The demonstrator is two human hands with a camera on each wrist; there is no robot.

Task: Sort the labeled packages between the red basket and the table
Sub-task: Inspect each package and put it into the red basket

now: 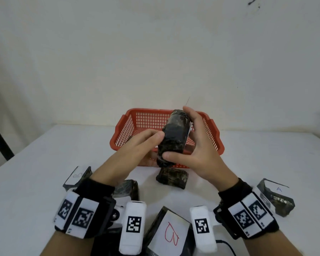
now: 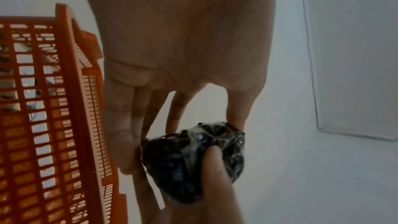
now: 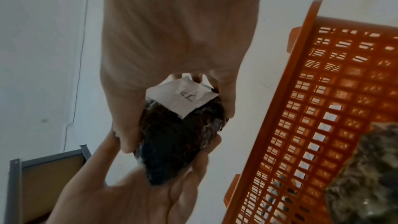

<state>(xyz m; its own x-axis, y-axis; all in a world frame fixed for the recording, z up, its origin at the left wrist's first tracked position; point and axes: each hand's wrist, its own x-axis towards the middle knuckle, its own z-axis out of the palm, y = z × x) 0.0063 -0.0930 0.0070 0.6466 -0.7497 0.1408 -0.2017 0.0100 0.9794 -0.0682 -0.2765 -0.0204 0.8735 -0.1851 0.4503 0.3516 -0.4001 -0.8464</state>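
A dark foil-wrapped package [image 1: 174,137] is held upright over the near rim of the red basket [image 1: 122,133]. My right hand [image 1: 196,145] grips it, thumb low on the front and fingers over the top and back. Fingers and thumb of my left hand [image 1: 146,139] pinch its left side. In the right wrist view the package [image 3: 178,142] shows a white paper label [image 3: 183,98] marked A, facing away from me. The left wrist view shows the package [image 2: 185,163] between both hands, beside the basket wall [image 2: 64,108]. Another wrapped package [image 3: 366,168] lies inside the basket [image 3: 323,108].
On the white table [image 1: 266,154] lie more packages: one labeled B [image 1: 170,233] near me, another B [image 1: 76,177] at left, one labeled A [image 1: 275,194] at right, a label-hidden one [image 1: 172,177] before the basket, one [image 1: 127,189] behind my left wrist. A black cable [image 1: 227,246] runs bottom right.
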